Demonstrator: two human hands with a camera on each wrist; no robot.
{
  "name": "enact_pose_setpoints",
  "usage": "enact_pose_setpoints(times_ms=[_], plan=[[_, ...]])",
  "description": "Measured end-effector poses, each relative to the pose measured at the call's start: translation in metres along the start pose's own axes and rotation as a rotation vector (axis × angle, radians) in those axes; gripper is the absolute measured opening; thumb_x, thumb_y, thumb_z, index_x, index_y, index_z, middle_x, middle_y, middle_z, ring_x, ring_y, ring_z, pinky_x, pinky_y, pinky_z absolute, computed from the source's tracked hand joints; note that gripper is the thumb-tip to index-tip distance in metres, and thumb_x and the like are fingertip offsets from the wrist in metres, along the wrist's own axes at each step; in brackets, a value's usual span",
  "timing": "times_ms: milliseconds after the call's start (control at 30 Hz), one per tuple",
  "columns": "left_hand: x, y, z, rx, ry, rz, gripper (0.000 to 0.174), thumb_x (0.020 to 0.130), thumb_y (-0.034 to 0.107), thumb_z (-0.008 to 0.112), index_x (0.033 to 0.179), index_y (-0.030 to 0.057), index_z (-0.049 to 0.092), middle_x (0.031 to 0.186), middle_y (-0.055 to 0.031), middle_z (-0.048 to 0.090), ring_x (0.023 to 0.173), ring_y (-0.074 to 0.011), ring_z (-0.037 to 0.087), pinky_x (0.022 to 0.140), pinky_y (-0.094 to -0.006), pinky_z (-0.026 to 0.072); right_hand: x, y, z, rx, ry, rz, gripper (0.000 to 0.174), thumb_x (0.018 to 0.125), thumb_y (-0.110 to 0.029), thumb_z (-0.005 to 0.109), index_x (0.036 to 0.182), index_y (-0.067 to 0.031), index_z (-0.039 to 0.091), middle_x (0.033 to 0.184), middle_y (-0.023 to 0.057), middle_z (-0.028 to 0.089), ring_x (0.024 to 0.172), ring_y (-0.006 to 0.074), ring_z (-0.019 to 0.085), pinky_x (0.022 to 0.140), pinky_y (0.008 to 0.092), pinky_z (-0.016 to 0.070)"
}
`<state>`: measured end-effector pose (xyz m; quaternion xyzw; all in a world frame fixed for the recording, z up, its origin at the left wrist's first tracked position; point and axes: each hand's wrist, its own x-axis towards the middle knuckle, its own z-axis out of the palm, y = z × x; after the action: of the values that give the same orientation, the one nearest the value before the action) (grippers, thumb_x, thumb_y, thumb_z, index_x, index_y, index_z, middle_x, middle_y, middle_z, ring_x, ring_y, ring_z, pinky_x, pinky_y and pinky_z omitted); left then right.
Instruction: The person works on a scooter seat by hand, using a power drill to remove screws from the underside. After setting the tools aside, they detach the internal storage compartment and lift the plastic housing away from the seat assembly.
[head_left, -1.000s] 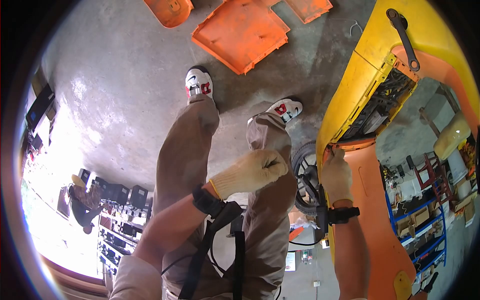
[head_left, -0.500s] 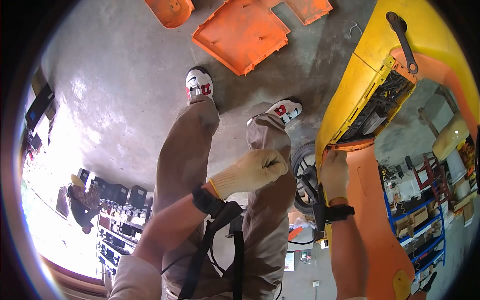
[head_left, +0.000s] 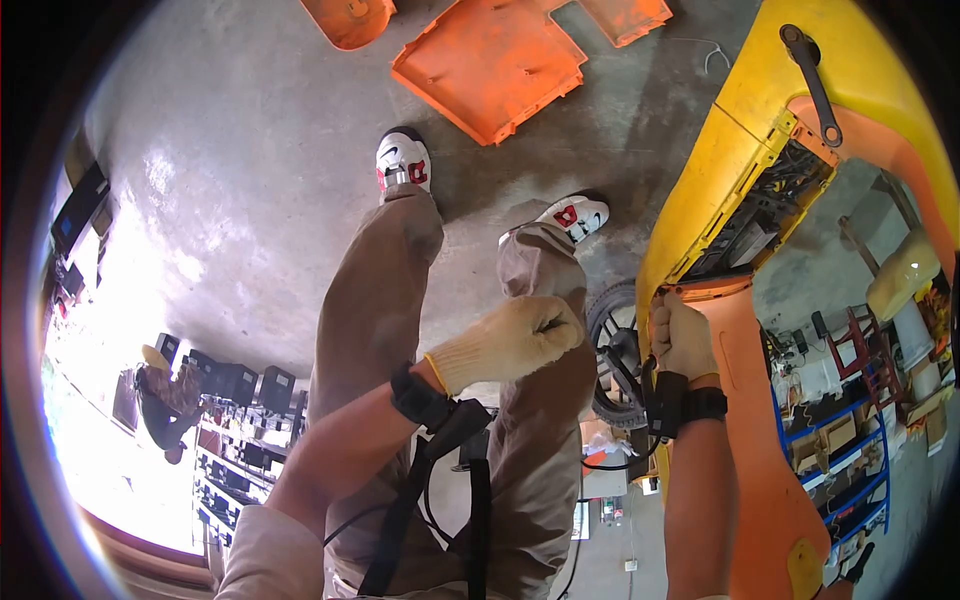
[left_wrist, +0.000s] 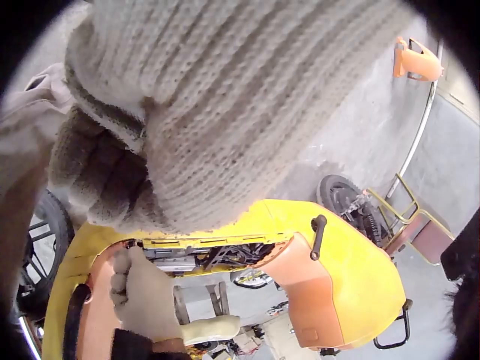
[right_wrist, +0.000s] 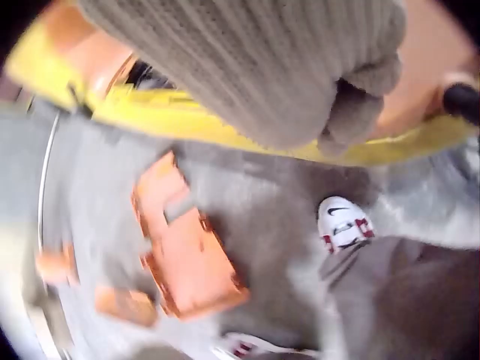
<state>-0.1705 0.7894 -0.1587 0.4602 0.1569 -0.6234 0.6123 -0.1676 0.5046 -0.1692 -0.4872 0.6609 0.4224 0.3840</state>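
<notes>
My left hand, in a cream knitted glove, is a fist over the left of my right knee; nothing shows protruding from it. The right hand, gloved the same way, has its fingers curled at the lower rim of an opened compartment in a yellow-and-orange vehicle body. In the left wrist view its thumb side reaches the compartment's corner. I cannot tell whether it pinches something small there. Wiring and dark parts fill the compartment. A black lever is fixed to the yellow body above it.
Orange plastic panels lie on the concrete floor ahead of my feet. A black wheel stands beside the vehicle. On the right is a blue shelf with boxes; stools and another wheel appear in the left wrist view.
The right hand has turned at the wrist and shifted slightly right, staying near the compartment's lower rim. The left hand keeps its fist in nearly the same place.
</notes>
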Motion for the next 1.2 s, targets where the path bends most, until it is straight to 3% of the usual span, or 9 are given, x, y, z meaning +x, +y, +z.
enact_pose_setpoints(times_ms=[167,200,233,300,500,833,900,1000,1200], plan=[[-0.004,0.005,-0.002,0.033,0.018,-0.032,0.025,0.097,0.023,0.055,0.100,0.0004,0.065,0.086,-0.0024,0.067,0.078,-0.0084,0.062,0.072,-0.0247,0.0492,-0.023,0.001,0.022,-0.482,0.150,-0.293,0.024,0.095,-0.023,0.048,0.082,-0.0031,0.054,0.061,0.0049,0.054,0.045,0.0137,0.049,0.043,0.0292,0.0387],[-0.004,0.003,-0.003,0.033,0.026,-0.031,0.025,0.097,0.023,0.055,0.100,0.0004,0.065,0.086,-0.0024,0.067,0.078,-0.0084,0.062,0.072,-0.0247,0.0492,0.071,0.065,-0.037,-1.069,0.222,-0.996,0.025,0.094,-0.021,0.046,0.081,-0.0021,0.055,0.065,0.0062,0.057,0.047,0.0147,0.051,0.044,0.0300,0.0407],[-0.003,0.001,-0.003,0.021,0.019,-0.010,0.024,0.097,0.023,0.055,0.100,0.0005,0.065,0.087,-0.0025,0.067,0.078,-0.0085,0.062,0.072,-0.0249,0.0492,0.064,0.058,-0.030,-1.071,0.218,-0.999,0.025,0.094,-0.021,0.046,0.081,-0.0021,0.055,0.065,0.0062,0.057,0.047,0.0147,0.051,0.044,0.0300,0.0407],[-0.004,0.001,-0.002,0.007,0.009,0.011,0.024,0.097,0.022,0.055,0.100,0.0006,0.065,0.088,-0.0025,0.068,0.079,-0.0085,0.062,0.072,-0.0251,0.0493,0.030,0.035,-0.011,-0.822,0.304,-0.481,0.033,0.094,-0.028,0.050,0.084,0.0023,0.059,0.089,0.0255,0.066,0.085,0.0421,0.064,0.072,0.0530,0.0498],[-0.002,0.000,-0.002,-0.010,0.020,-0.029,0.025,0.096,0.023,0.056,0.099,-0.0002,0.064,0.088,-0.0032,0.067,0.079,-0.0091,0.061,0.072,-0.0258,0.0492,0.037,0.021,-0.020,-1.480,0.295,-0.829,0.027,0.094,-0.025,0.049,0.094,0.0007,0.058,0.088,0.0252,0.066,0.082,0.0430,0.064,0.073,0.0511,0.0514],[-0.001,0.003,-0.002,0.006,0.044,-0.045,0.026,0.094,0.024,0.056,0.098,0.0000,0.065,0.086,-0.0041,0.067,0.079,-0.0096,0.063,0.072,-0.0258,0.0493,0.025,0.029,0.005,-1.458,0.227,-0.756,0.030,0.096,-0.026,0.047,0.102,0.0008,0.058,0.091,0.0264,0.066,0.086,0.0449,0.064,0.074,0.0516,0.0508],[0.000,0.004,-0.004,-0.016,0.066,-0.042,0.026,0.094,0.024,0.056,0.098,0.0003,0.065,0.087,-0.0045,0.068,0.079,-0.0100,0.063,0.072,-0.0258,0.0493,-0.001,0.018,0.031,-1.136,0.509,-0.382,0.035,0.097,-0.030,0.041,0.108,0.0003,0.056,0.099,0.0266,0.067,0.093,0.0441,0.065,0.078,0.0525,0.0508],[-0.002,0.007,-0.004,0.003,0.035,-0.102,0.026,0.093,0.024,0.056,0.100,0.0000,0.065,0.090,-0.0060,0.068,0.080,-0.0108,0.064,0.073,-0.0259,0.0497,-0.022,0.009,0.044,-1.196,0.513,-0.340,0.038,0.099,-0.032,0.037,0.112,-0.0016,0.056,0.104,0.0263,0.066,0.096,0.0438,0.065,0.081,0.0530,0.0503],[0.003,-0.001,-0.001,-0.097,0.060,-0.056,0.025,0.094,0.020,0.055,0.102,-0.0013,0.064,0.092,-0.0059,0.068,0.081,-0.0115,0.064,0.074,-0.0259,0.0499,-0.041,0.010,0.040,-1.372,0.431,-0.535,0.031,0.099,-0.030,0.040,0.114,-0.0085,0.057,0.096,0.0226,0.069,0.087,0.0427,0.067,0.078,0.0521,0.0515]])
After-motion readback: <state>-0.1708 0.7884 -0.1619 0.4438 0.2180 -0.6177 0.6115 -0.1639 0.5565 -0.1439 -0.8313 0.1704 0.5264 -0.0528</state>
